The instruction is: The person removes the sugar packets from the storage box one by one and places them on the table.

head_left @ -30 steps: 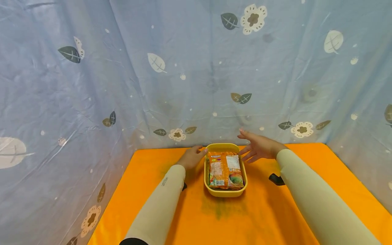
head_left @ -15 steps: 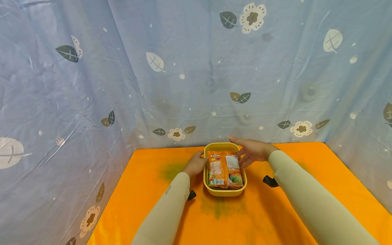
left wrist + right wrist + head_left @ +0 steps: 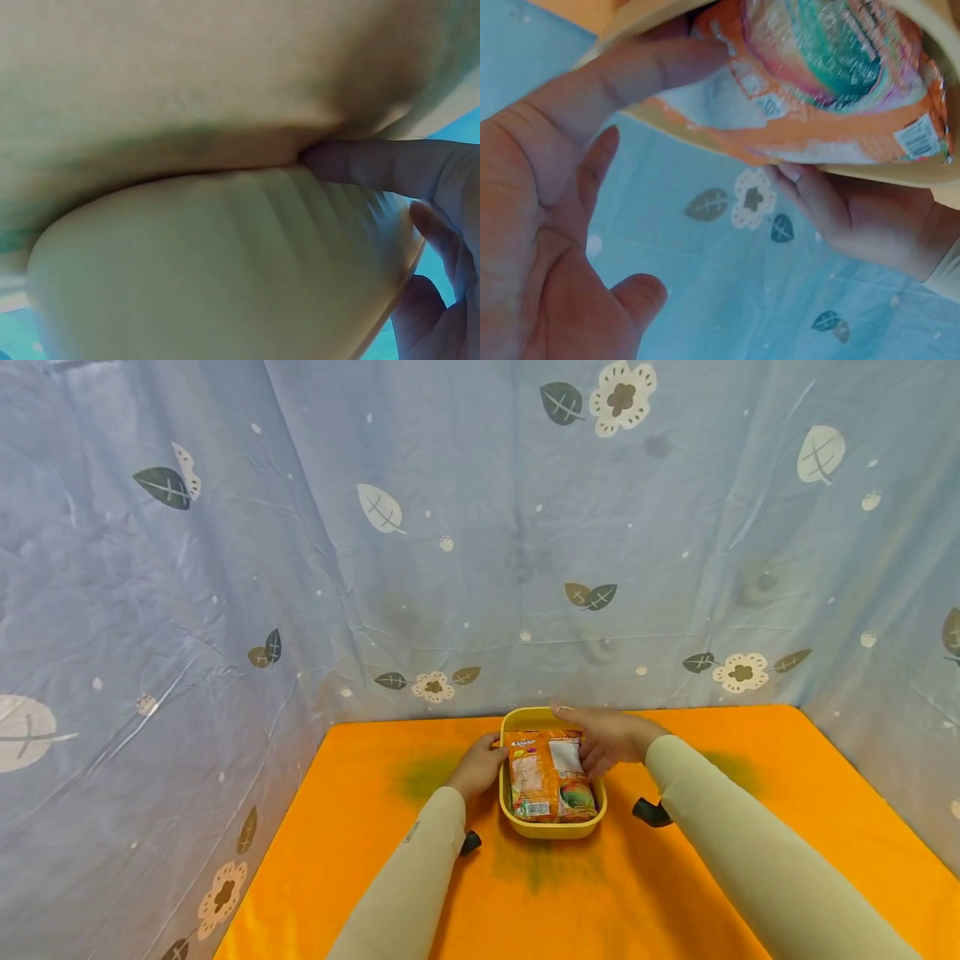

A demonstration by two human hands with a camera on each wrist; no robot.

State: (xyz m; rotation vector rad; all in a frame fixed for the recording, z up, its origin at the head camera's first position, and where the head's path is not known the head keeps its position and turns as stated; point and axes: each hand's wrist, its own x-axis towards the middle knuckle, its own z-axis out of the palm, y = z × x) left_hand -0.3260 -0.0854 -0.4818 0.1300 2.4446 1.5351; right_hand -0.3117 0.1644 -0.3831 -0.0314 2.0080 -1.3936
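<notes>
The step in hand looks like taking hold of the packet (image 3: 551, 783) — it lies in the yellow tub (image 3: 551, 832) on the orange table (image 3: 570, 910). The right hand (image 3: 611, 739) is spread wide, holding nothing, a finger over the packet; the left (image 3: 480, 767) touches the tub's side, though how firmly I can't tell. Next calls for curling the right fingers in — gently, I'd judge. The packet is glossy, orange and crinkled, with a barcode.
</notes>
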